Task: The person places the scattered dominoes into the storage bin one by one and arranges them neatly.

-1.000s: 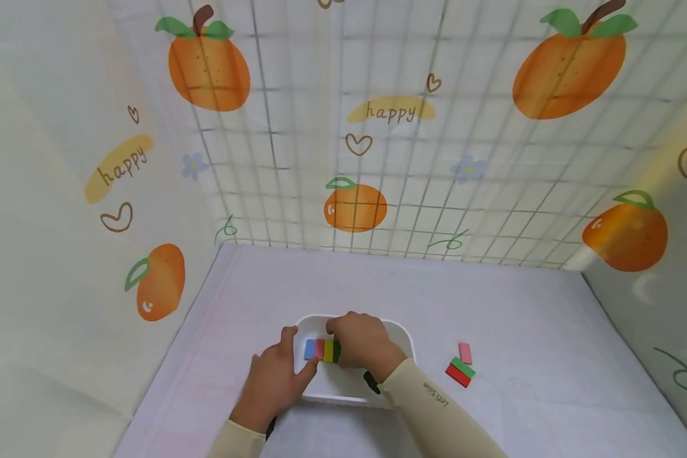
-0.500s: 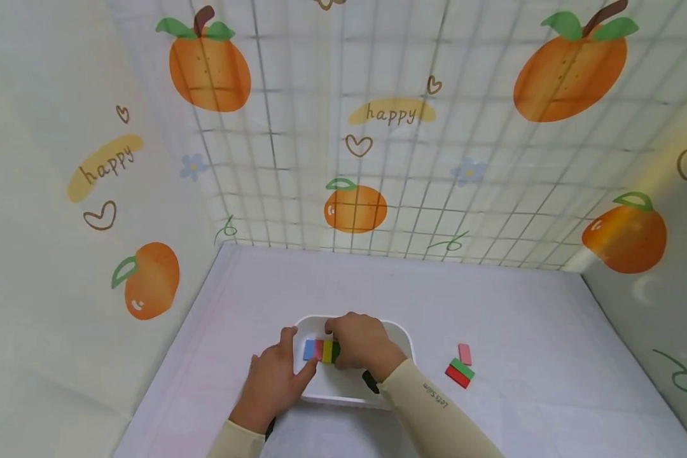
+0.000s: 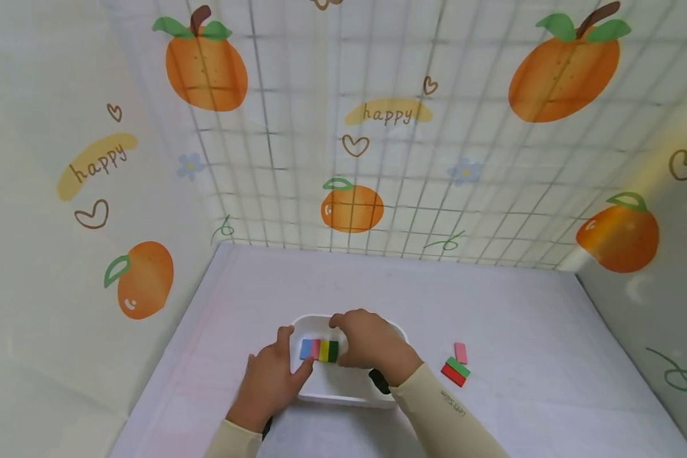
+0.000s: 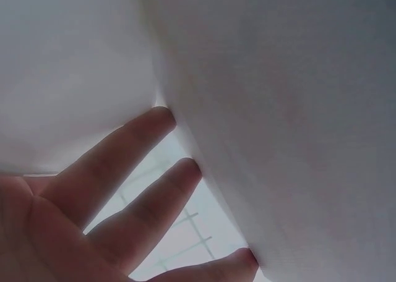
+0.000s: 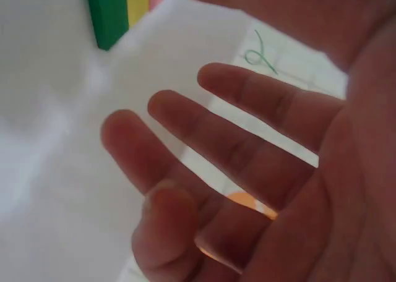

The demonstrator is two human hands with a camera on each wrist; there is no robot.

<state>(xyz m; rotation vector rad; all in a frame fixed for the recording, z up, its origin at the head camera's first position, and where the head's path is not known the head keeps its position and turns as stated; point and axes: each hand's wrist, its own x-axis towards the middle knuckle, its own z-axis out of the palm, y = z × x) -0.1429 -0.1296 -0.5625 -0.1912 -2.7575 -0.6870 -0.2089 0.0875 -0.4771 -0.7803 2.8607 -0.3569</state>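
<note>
Inside a white tray (image 3: 343, 399), a blue block (image 3: 306, 349), a pink block (image 3: 315, 350), a yellow block (image 3: 324, 351) and a dark green block (image 3: 334, 352) stand side by side in a row. My left hand (image 3: 268, 381) is at the tray's left side, its thumb over the rim close to the row. In the left wrist view its fingers reach out fairly straight, tips against a pale surface. Just right of the green block (image 5: 106, 16), my right hand (image 3: 372, 343) has spread fingers, and nothing lies between thumb and fingers.
On the white tabletop (image 3: 527, 331) right of the tray lie a loose pink block (image 3: 460, 353), a green block (image 3: 458, 367) and a red block (image 3: 453, 375), the last two touching. Cloth walls with orange prints enclose the table at the back and sides.
My right hand has drawn slightly right and away from the dark green block, which now shows whole at the row's end. The left hand keeps its place at the tray.
</note>
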